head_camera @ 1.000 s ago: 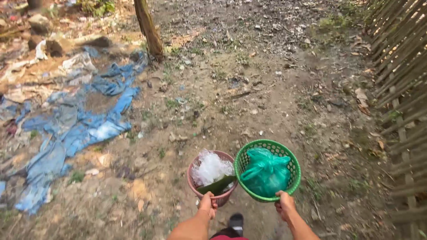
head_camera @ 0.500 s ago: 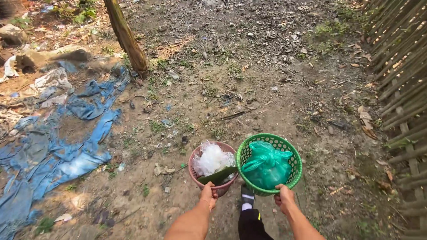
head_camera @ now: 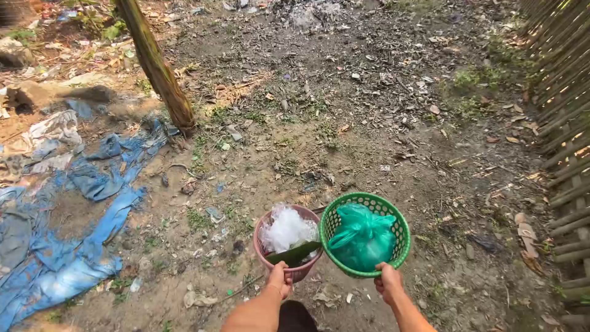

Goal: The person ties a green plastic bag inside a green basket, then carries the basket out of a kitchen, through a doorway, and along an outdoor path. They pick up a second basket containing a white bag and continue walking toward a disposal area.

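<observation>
My left hand (head_camera: 279,278) grips the near rim of a pink plastic basket (head_camera: 305,268) that holds crumpled clear plastic (head_camera: 286,229) and a dark green leaf (head_camera: 295,254). My right hand (head_camera: 388,283) grips the near rim of a green perforated basket (head_camera: 328,219) with a knotted green plastic bag (head_camera: 362,237) inside. The two baskets hang side by side, touching, above bare dirt ground in front of me.
A torn blue tarp (head_camera: 80,209) and rags lie on the ground at the left. A leaning wooden post (head_camera: 158,67) stands at upper left. A slatted bamboo fence (head_camera: 562,110) runs along the right. Ash and debris (head_camera: 313,12) lie ahead.
I have walked forward: the tarp and post have slid toward the left and nearer, and the ash patch has come into view. Both hands keep their hold on the baskets.
</observation>
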